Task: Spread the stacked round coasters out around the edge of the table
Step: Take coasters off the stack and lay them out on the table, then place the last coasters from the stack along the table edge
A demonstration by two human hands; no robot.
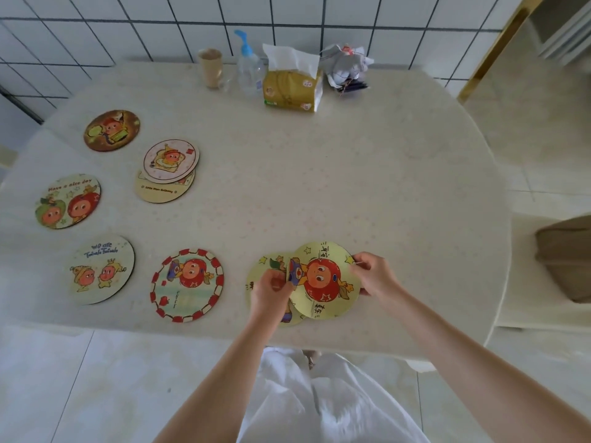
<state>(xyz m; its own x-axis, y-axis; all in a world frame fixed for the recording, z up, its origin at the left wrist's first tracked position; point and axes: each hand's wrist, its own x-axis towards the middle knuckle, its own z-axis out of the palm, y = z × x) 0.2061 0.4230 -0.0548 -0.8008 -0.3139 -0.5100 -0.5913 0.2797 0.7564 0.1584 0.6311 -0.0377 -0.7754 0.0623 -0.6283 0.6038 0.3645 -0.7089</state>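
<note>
Two yellow round coasters overlap near the table's front edge. The upper yellow coaster [326, 279] shows a red cartoon figure; my right hand [374, 273] pinches its right rim. My left hand [271, 292] grips the lower yellow coaster [259, 270], which lies partly hidden beneath. Several coasters lie singly along the left side: a red-bordered coaster [187, 284], a "We are" coaster [100, 270], a "Have a nice day" coaster [67, 201] and a brown coaster [112, 130]. A pink coaster [171, 160] rests on top of a tan coaster [163, 190].
At the back of the cream table [351, 174] stand a paper cup [210, 68], a pump bottle [250, 67], a tissue pack [292, 81] and a crumpled bag [347, 68]. A tiled wall is behind. A stool [566, 254] stands at the right.
</note>
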